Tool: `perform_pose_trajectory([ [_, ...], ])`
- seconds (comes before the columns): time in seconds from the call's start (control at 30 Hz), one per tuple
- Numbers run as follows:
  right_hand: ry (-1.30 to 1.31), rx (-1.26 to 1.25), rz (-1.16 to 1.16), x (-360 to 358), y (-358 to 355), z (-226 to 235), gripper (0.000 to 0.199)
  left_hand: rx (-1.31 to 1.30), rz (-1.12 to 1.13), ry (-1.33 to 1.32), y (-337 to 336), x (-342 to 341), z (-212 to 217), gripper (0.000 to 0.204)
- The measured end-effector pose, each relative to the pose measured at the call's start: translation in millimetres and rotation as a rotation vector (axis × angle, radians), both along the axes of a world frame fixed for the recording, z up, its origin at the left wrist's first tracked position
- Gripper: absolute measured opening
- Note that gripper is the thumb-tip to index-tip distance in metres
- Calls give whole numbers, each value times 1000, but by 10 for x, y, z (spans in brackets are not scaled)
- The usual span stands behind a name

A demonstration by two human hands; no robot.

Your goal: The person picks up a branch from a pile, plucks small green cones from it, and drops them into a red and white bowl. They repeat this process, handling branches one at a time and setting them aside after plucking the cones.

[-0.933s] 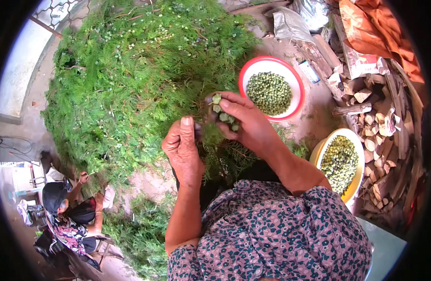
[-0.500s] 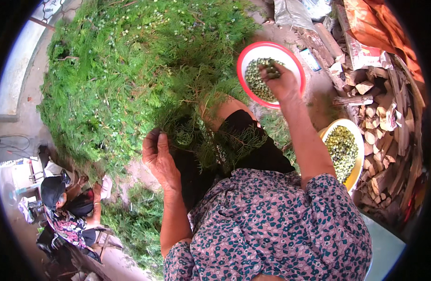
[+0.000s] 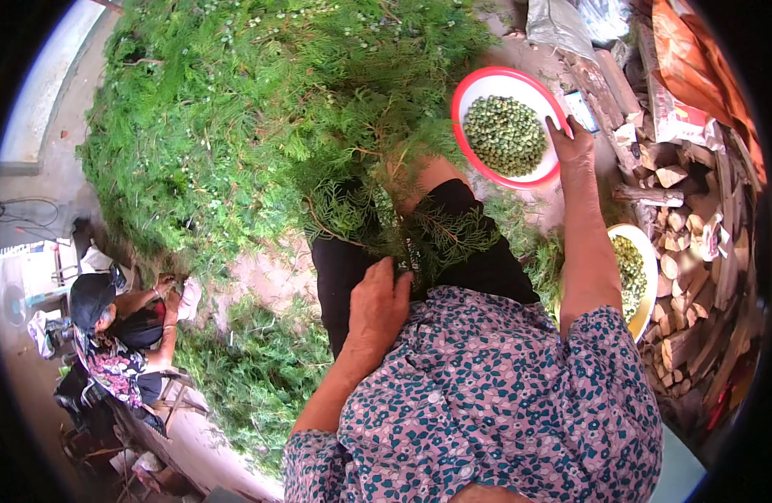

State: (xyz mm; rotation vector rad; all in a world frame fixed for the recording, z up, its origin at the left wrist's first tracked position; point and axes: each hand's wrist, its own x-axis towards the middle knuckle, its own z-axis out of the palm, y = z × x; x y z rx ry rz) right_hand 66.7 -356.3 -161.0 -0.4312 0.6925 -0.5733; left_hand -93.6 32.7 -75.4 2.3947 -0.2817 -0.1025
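My left hand rests on my lap and holds a sprig of green feathery foliage that lies across my dark trousers. My right hand is stretched out to the right edge of a red-rimmed white bowl filled with small green seed cones; the fingers touch the rim and whether anything is in them is hidden. A big heap of cut green branches lies in front of me.
A yellow-rimmed bowl with more green cones stands at my right. Chopped firewood is stacked along the right side, with an orange sack above it. Another person sits at the lower left beside more cuttings.
My right hand carried a handful of green cones from in front of me to the red-rimmed bowl and now rests at its rim. My left hand dropped to my lap with the sprig.
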Motion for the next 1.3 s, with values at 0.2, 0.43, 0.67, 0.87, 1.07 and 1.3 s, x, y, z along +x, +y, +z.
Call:
perform_pose_trajectory([
  [0.2, 91, -163, 205, 47, -134, -314, 31, -386, 209, 409, -93, 69, 93, 33],
  [0.43, -72, -357, 472, -25, 642, 364, 14, -195, 398, -143, 206, 249, 47, 14],
  [0.67, -160, -836, 1036, -477, 2312, 1411, 15, -503, 581, 5, 703, 810, -18, 18],
  [0.87, -162, -1058, 1359, -579, 2965, 1056, 18, -731, 367, 171, 773, 920, -101, 13],
  [1.07, -296, -1316, 1209, -560, 3119, 790, 25, -822, 414, -7, 675, 801, -51, 11],
  [1.3, -529, -1520, 937, -503, 3244, 693, 22, -267, 335, -92, 682, 743, 116, 23],
])
